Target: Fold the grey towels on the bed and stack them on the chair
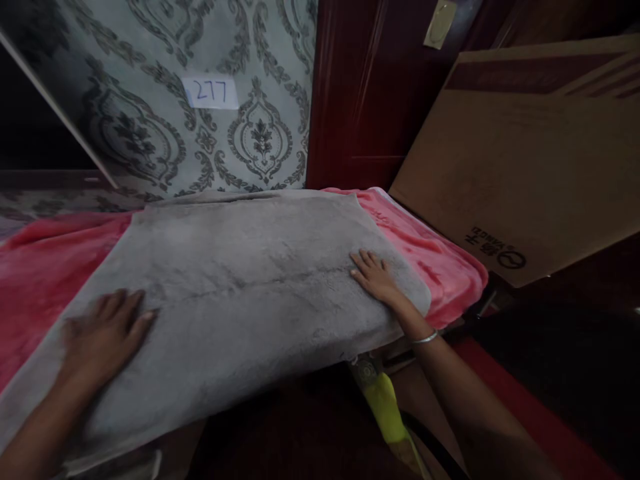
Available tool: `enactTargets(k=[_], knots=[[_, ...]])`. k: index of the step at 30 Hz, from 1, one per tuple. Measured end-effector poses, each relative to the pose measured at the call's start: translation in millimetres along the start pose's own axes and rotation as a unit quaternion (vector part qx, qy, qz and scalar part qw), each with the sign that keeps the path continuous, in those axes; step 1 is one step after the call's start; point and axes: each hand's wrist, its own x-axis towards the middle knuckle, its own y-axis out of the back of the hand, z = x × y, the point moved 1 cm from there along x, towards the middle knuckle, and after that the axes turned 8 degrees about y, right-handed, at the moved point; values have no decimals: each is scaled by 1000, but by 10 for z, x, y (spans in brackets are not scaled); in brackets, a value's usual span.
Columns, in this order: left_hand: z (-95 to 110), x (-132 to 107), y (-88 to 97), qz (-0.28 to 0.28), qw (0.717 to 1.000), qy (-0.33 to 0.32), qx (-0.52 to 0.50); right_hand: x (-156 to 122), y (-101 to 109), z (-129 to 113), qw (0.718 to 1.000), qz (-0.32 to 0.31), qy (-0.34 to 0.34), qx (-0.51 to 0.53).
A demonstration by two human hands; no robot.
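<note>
A grey plush cloth (250, 267) lies spread over a raised flat surface, with a faint crease running across its middle. My left hand (103, 333) rests palm down near its left side, fingers spread apart. On the right part of the cloth, my right hand (373, 275) also lies flat with its fingers stretched out; a silver bangle circles that wrist. Beneath the grey cloth is a pink blanket (430, 267), showing at both ends. What supports the two layers is mostly hidden.
Patterned wallpaper with a paper label (213, 92) reading 277 stands behind the cloth. A large cardboard box (530, 153) leans at the right, beside a dark red door (350, 87). Below the near edge hangs something yellow-green (385, 407). A dark screen (40, 113) is at left.
</note>
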Motion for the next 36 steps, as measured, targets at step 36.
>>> enactTargets(k=[36], knots=[[-473, 371, 119, -37, 972, 226, -49, 251, 194, 506, 943, 135, -301, 46]])
